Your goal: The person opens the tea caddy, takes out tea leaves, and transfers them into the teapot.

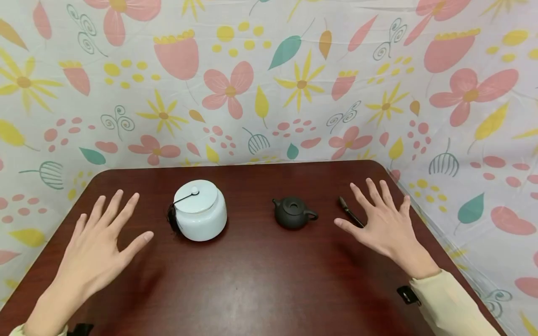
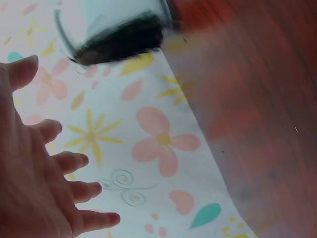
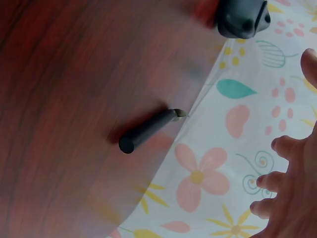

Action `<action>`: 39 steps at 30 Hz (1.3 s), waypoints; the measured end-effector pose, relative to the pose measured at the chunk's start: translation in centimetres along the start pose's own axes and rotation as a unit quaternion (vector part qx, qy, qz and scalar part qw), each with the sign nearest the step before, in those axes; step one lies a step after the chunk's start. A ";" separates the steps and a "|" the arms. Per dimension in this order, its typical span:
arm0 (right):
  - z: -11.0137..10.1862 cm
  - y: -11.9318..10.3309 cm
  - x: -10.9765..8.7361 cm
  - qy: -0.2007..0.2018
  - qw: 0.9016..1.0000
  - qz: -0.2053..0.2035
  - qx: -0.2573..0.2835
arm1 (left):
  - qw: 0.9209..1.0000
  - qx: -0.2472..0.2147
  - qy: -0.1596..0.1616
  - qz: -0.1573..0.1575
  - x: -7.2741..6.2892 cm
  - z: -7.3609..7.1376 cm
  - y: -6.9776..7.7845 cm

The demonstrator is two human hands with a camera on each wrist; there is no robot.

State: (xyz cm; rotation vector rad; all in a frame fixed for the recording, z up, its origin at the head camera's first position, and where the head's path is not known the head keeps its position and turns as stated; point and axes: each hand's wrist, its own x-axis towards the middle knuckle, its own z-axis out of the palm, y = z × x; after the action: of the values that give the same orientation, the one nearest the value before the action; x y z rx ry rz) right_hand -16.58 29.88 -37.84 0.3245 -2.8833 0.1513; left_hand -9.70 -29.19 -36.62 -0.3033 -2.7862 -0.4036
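Note:
My left hand [image 1: 98, 247] hovers over the left side of the table with fingers straight and spread, holding nothing. To its right stands a white lidded jar [image 1: 201, 217], a dark cord running from its lid knob to a black tassel [image 2: 121, 39] at its side. On the right, my right hand [image 1: 388, 228] is also spread and holds nothing. Just left of it lies a dark brush-like tool [image 3: 151, 130] with a slim handle and a brownish tip; in the head view the hand hides its near end. Between jar and brush sits a small black teapot [image 1: 292, 213], spout to the left, handle to the right.
All of these stand on a dark red-brown wooden table [image 1: 235, 289] with rounded far corners. A white cloth [image 1: 260, 126] printed with flowers and leaves hangs behind it and along both sides.

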 end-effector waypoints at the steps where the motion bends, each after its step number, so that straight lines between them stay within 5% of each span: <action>1: 0.0 -0.2 -0.1 0.000 1.000 -0.001 0.002 | 1.000 -0.007 0.008 0.005 -0.3 -0.2 0.5; 6: -0.2 -1.2 -0.4 0.002 1.000 -0.008 0.010 | 0.996 -0.053 0.067 0.035 -1.1 -0.5 3.7; 12: -0.2 -2.2 -0.6 0.003 0.999 -0.017 0.027 | 0.981 -0.122 0.115 0.094 -1.6 0.5 8.0; 16: 0.0 -2.9 -0.5 0.011 0.999 -0.028 0.034 | 0.975 -0.159 0.096 0.126 -1.2 1.8 10.4; 22: 0.1 -4.0 -0.3 -0.005 0.998 -0.040 0.043 | 0.969 -0.210 0.043 0.121 -0.2 4.4 13.0; 39: 1.8 -5.4 2.1 -0.027 0.980 -0.067 0.188 | 0.938 -0.327 -0.069 0.097 5.6 11.3 17.1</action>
State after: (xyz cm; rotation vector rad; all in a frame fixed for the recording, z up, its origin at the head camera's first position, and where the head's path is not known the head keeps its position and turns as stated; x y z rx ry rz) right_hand -17.78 24.00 -38.66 0.5955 -2.8594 0.6758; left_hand -13.73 -8.80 -40.95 -0.7685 -2.6263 -1.2958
